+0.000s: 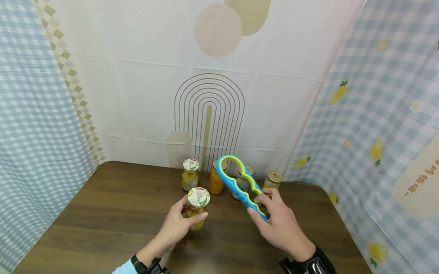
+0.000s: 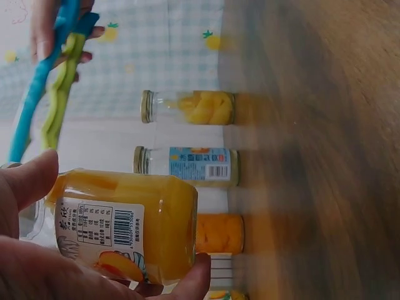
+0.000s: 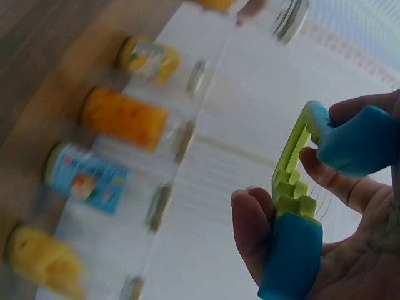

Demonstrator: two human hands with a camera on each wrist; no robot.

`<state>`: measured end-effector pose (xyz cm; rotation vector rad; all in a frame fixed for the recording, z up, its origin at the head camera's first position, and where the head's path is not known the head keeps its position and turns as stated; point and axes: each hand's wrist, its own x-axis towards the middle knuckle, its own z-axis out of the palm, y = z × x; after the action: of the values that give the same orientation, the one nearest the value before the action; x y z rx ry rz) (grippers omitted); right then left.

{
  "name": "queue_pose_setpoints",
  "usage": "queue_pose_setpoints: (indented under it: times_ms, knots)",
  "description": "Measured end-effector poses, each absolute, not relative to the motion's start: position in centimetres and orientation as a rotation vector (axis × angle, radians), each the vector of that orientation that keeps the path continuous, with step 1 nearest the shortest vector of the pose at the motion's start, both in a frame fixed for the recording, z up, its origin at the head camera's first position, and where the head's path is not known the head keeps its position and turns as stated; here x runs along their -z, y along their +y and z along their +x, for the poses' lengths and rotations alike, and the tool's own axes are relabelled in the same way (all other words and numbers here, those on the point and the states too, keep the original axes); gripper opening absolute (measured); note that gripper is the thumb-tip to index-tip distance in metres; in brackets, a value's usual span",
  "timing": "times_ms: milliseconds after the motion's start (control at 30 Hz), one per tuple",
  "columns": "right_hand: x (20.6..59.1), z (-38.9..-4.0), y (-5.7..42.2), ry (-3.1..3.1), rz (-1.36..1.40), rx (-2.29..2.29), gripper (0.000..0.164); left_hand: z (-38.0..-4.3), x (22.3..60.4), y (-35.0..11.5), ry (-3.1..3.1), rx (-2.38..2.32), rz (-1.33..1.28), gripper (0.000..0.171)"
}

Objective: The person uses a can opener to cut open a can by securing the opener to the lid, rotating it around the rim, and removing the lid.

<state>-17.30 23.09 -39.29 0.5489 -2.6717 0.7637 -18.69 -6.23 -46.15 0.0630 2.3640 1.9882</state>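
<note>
Head view: one thing held on each side

Your left grip (image 1: 175, 223) is clamped round a clear glass jar of yellow fruit with a white patterned lid (image 1: 198, 207), upright and lifted off the bench. Your right grip (image 1: 281, 224) is clamped on the two handle ends of a looped blue and lime-green tool (image 1: 241, 195), its rounded end facing away from you, apart from that jar. Past them on the brown wood-grain bench (image 1: 136, 199) stand four upright glass jars, left to right: a white-lidded jar of yellow fruit (image 1: 190, 178), a tall orange-filled jar (image 1: 215, 184), a blue-labelled jar (image 1: 242, 183) and a gold-lidded jar of yellow fruit (image 1: 273, 179).
</note>
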Motion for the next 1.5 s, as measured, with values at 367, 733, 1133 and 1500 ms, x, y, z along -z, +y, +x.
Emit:
queue_pose_setpoints:
  times_ms: [367, 733, 1133, 1500]
  knots:
    - [38.1, -16.3, 20.1, -2.701, 0.744, -0.876, 0.014, -18.5, 45.9, -5.5, 2.351, -1.991, 0.118, 0.062]
    - [38.0, -16.3, 19.1, -2.708, 0.826, -0.906, 0.011, -18.6, 45.3, -5.2, 2.368, -1.991, 0.120, 0.066]
    - [37.8, -16.5, 17.8, -2.726, 0.915, -0.813, 0.013, -18.3, 45.2, -4.9, 2.360, -2.020, 0.145, 0.056]
    - [37.4, -16.5, 16.8, -2.730, 0.996, -0.595, 0.012, -18.3, 45.5, -4.8, 2.453, -2.080, 0.192, 0.056]
